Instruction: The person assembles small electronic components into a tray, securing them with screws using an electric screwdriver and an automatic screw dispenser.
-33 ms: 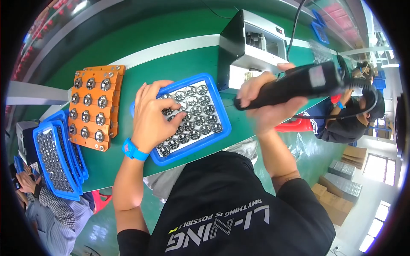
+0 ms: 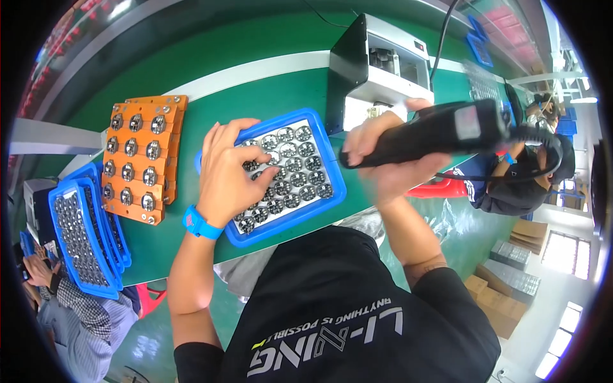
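My left hand (image 2: pixel 230 169) lies over the left side of a blue tray (image 2: pixel 333 191). Its thumb and index finger curve apart above the small round metal-and-black parts (image 2: pixel 294 165), which sit in rows on a white insert. The other fingers reach across the tray's upper left rim. Part of the rows is hidden beneath this hand. To the right of the tray, my right hand (image 2: pixel 389 156) is closed around a black handheld electric screwdriver (image 2: pixel 434 133), held nearly level with its tip pointing left toward the tray. A coiled black cable (image 2: pixel 539 134) leaves its rear end.
An orange fixture (image 2: pixel 137 159) bearing similar round parts stands left of the tray. Beyond it are stacked blue trays (image 2: pixel 83 239) filled with parts. A black-and-white machine (image 2: pixel 377 70) stands behind my right hand. Other people sit at the far left and right (image 2: pixel 520 182).
My right hand and the screwdriver have shifted slightly left, bringing the tip closer to the tray's right rim. My left hand stays where it was.
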Action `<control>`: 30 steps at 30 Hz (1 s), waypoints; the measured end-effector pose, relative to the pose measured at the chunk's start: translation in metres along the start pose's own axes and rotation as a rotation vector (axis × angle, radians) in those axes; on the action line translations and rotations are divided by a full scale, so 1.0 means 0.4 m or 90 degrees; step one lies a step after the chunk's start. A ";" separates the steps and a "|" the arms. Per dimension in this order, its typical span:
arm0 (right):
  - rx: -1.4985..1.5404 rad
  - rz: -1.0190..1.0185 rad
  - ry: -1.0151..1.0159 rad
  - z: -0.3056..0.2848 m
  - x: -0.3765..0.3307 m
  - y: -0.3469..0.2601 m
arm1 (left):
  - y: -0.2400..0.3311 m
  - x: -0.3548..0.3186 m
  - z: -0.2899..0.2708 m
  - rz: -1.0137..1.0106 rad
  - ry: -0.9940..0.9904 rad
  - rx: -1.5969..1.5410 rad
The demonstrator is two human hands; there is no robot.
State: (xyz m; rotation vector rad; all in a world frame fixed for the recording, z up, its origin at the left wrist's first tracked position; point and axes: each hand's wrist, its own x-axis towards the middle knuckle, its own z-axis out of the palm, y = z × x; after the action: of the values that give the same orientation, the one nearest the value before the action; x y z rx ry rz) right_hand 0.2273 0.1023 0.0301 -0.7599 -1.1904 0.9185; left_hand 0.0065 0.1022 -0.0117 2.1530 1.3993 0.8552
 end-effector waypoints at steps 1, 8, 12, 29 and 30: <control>-0.001 0.003 -0.005 0.028 -0.016 0.014 | -0.002 -0.002 0.003 -0.004 0.002 -0.002; 0.096 -0.026 -0.064 0.124 -0.066 0.102 | -0.012 -0.007 0.004 0.010 0.015 -0.027; -0.001 0.007 -0.049 0.125 -0.073 0.110 | -0.010 -0.015 0.006 0.013 0.023 -0.038; 0.088 0.067 -0.131 0.149 -0.033 0.132 | 0.001 0.000 0.018 -0.006 0.027 -0.033; 0.073 0.053 -0.136 0.147 -0.030 0.132 | 0.004 0.005 0.016 -0.010 0.019 -0.036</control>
State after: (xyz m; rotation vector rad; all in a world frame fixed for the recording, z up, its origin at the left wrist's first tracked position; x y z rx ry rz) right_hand 0.1586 0.1162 -0.0085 -0.6336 -1.2877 1.1491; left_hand 0.0125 0.1034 -0.0147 2.0930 1.3870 0.9138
